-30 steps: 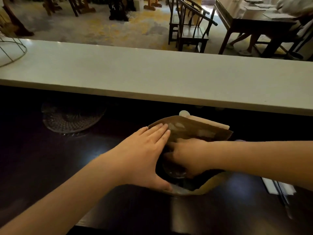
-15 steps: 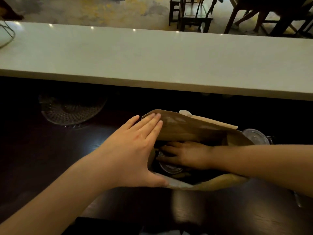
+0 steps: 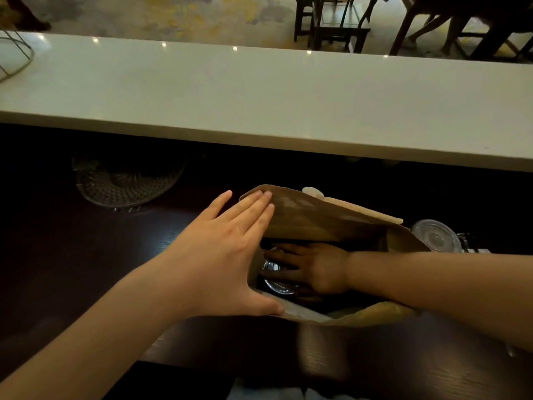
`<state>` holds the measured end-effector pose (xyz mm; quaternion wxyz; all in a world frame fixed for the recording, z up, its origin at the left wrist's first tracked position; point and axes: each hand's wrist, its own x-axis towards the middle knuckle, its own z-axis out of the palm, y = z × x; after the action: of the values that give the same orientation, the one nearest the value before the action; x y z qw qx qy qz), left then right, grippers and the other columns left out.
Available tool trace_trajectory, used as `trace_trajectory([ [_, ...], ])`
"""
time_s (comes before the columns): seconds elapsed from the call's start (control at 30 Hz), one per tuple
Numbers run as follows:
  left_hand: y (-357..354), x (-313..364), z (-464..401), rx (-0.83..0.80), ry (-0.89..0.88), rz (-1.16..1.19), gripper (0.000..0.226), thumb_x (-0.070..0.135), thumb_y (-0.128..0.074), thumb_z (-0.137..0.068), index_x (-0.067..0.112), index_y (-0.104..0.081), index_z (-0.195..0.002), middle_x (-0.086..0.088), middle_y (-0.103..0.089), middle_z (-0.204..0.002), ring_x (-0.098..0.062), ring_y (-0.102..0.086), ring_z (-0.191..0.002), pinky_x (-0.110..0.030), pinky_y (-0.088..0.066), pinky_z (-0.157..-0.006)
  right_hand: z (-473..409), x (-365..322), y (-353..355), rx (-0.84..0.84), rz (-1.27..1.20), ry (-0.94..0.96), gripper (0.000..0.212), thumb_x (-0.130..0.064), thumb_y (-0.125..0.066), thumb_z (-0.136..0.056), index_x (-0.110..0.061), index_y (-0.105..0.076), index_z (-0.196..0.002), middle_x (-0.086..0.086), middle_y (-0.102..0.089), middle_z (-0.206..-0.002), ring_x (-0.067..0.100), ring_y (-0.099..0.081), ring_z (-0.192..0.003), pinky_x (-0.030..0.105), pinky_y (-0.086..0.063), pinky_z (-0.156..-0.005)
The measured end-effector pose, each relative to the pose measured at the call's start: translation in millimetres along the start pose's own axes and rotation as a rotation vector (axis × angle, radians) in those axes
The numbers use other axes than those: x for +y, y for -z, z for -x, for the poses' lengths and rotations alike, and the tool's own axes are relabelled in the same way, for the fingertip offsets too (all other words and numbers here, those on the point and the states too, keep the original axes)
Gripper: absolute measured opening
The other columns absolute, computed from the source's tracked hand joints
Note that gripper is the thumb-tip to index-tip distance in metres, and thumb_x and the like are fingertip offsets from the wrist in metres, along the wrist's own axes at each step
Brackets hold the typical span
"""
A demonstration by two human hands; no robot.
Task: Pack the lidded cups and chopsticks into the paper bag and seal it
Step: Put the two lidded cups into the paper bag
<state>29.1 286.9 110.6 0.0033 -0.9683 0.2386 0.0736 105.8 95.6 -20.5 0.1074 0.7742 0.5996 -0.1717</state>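
A brown paper bag stands open on the dark counter in front of me. My left hand grips its left side, with the fingers flat on the far wall and the thumb on the near rim. My right hand is down inside the bag, its fingers spread over the clear lid of a lidded cup at the bottom. A second lidded cup stands on the counter just beyond the bag's right end. I see no chopsticks.
A raised white countertop runs across the view behind the dark work surface. A patterned glass plate lies at the back left under its edge. Wooden chairs and a table stand on the floor beyond.
My right hand has gone deeper into the bag with the cup and its fingers have spread over the lid. The bag's mouth has widened. The second cup has come into view on the right.
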Motion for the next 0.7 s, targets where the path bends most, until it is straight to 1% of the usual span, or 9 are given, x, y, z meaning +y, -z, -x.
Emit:
trace_trajectory([
  [0.07,3.5,2.4,0.1,0.01,0.0,0.003,0.117,0.087,-0.032,-0.063,0.01,-0.002,-0.145,-0.004,0.006,-0.154,-0.017,0.013,-0.141,-0.037,0.011,-0.11,3.6,0.8,5.6,-0.111,0.039,-0.042,0.061,-0.045,-0.035,-0.094,-0.034,-0.004,-0.145,0.003,0.004,-0.158,0.028,0.004,-0.144,0.052,-0.01,-0.115],
  [0.13,5.2,4.5,-0.1,0.001,0.009,0.01,0.112,0.085,-0.032,-0.067,0.018,0.011,-0.145,0.004,0.019,-0.152,-0.009,0.023,-0.138,-0.038,0.018,-0.11,7.5,-3.1,18.5,-0.198,0.049,-0.084,0.061,-0.046,-0.032,-0.094,-0.034,-0.001,-0.145,0.002,0.005,-0.158,0.026,0.003,-0.144,0.051,-0.012,-0.115],
  [0.17,6.4,5.8,-1.3,-0.004,0.011,0.01,0.106,0.082,-0.031,-0.07,0.022,0.013,-0.144,0.007,0.019,-0.152,-0.005,0.022,-0.138,-0.038,0.02,-0.111,10.9,-5.8,27.6,-0.222,0.02,-0.113,0.061,-0.044,-0.034,-0.094,-0.033,-0.004,-0.145,0.003,-0.001,-0.158,0.028,-0.006,-0.143,0.051,-0.019,-0.113],
  [0.23,8.4,9.9,-4.6,0.032,0.008,0.044,0.09,0.073,-0.027,-0.075,0.026,0.004,-0.146,0.01,-0.001,-0.155,-0.003,0.005,-0.14,-0.036,0.016,-0.113,24.4,-9.4,48.0,-0.222,-0.054,-0.169,0.054,-0.037,-0.04,-0.093,-0.028,-0.02,-0.143,0.008,-0.029,-0.149,0.03,-0.037,-0.129,0.048,-0.038,-0.102],
  [0.3,11.9,17.9,-9.0,0.098,0.007,0.075,0.078,0.063,-0.023,-0.077,0.025,-0.018,-0.145,0.008,-0.032,-0.15,-0.006,-0.026,-0.137,-0.034,-0.002,-0.113,45.1,-8.6,71.4,-0.121,-0.151,-0.173,0.04,-0.034,-0.043,-0.093,-0.022,-0.041,-0.131,0.009,-0.055,-0.125,0.027,-0.056,-0.106,0.044,-0.048,-0.089],
  [0.37,17.0,32.3,-16.2,0.192,0.007,0.134,0.069,0.057,-0.026,-0.078,0.022,-0.041,-0.136,0.005,-0.058,-0.13,-0.012,-0.053,-0.119,-0.032,-0.03,-0.105,71.8,-7.4,94.2,0.019,-0.381,-0.168,0.028,-0.033,-0.045,-0.092,-0.022,-0.052,-0.117,0.003,-0.062,-0.11,0.018,-0.059,-0.097,0.036,-0.049,-0.086],
  [0.43,23.0,53.7,-25.8,0.272,0.016,0.186,0.062,0.055,-0.03,-0.08,0.02,-0.054,-0.125,0.004,-0.068,-0.11,-0.016,-0.063,-0.099,-0.033,-0.051,-0.087,103.3,-6.5,111.5,0.177,-0.503,-0.172,0.023,-0.033,-0.048,-0.091,-0.025,-0.055,-0.112,-0.006,-0.063,-0.105,0.007,-0.057,-0.094,0.027,-0.048,-0.086],
  [0.53,27.4,89.6,-41.2,0.401,0.041,0.225,0.043,0.049,-0.038,-0.083,0.021,-0.062,-0.106,0.006,-0.069,-0.092,-0.012,-0.064,-0.082,-0.033,-0.055,-0.069,148.5,-4.5,118.0,0.396,-0.438,-0.263,0.026,-0.037,-0.048,-0.089,-0.029,-0.055,-0.113,-0.012,-0.059,-0.102,0.0,-0.053,-0.092,0.022,-0.046,-0.083],
  [0.7,19.3,152.5,-71.0,0.635,0.075,0.321,0.028,0.044,-0.044,-0.087,0.022,-0.059,-0.08,0.008,-0.059,-0.071,-0.008,-0.053,-0.065,-0.025,-0.042,-0.061,227.4,3.4,95.4,0.61,-0.558,-0.46,0.028,-0.046,-0.049,-0.085,-0.041,-0.055,-0.113,-0.021,-0.062,-0.101,-0.006,-0.055,-0.098,0.016,-0.047,-0.084],
])
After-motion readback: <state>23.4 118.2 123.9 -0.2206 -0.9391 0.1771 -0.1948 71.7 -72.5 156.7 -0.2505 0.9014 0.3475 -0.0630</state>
